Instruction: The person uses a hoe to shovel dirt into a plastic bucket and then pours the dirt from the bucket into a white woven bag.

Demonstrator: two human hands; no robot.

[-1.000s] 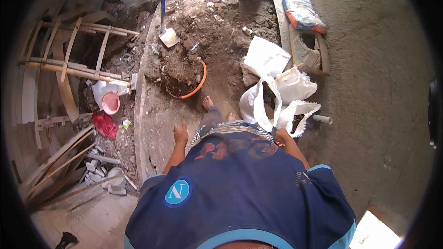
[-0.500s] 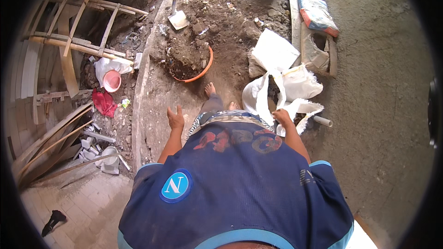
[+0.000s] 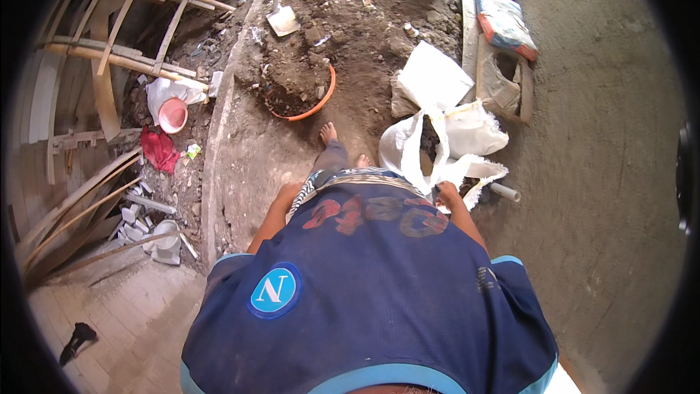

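My right hand (image 3: 447, 192) is closed on the edge of a white woven sack (image 3: 413, 149), which lies rumpled beside my right leg with its mouth gaping. Dark soil shows inside the sack. My left hand (image 3: 289, 192) hangs close to the patterned shorts at my left hip. Its fingers are blurred and partly hidden, and no object shows in it. Ahead of my bare feet sits an orange-rimmed basin (image 3: 319, 106) with dark soil and rubble in and around it. A shovel (image 3: 283, 22) with a blue shaft stands in the dirt beyond.
More white sacks (image 3: 477, 131) lie at my right, next to a pipe end (image 3: 505, 192). A printed bag (image 3: 507, 22) rests on boards near the rough wall. Wooden frames (image 3: 109, 51), a pink bowl (image 3: 173, 114), red cloth (image 3: 159, 150) and white scraps (image 3: 138, 230) lie left.
My left hand has drawn in toward my hip, where its spread fingers no longer show. My right hand has shifted slightly down, staying at the sack's edge. The view has tilted a little.
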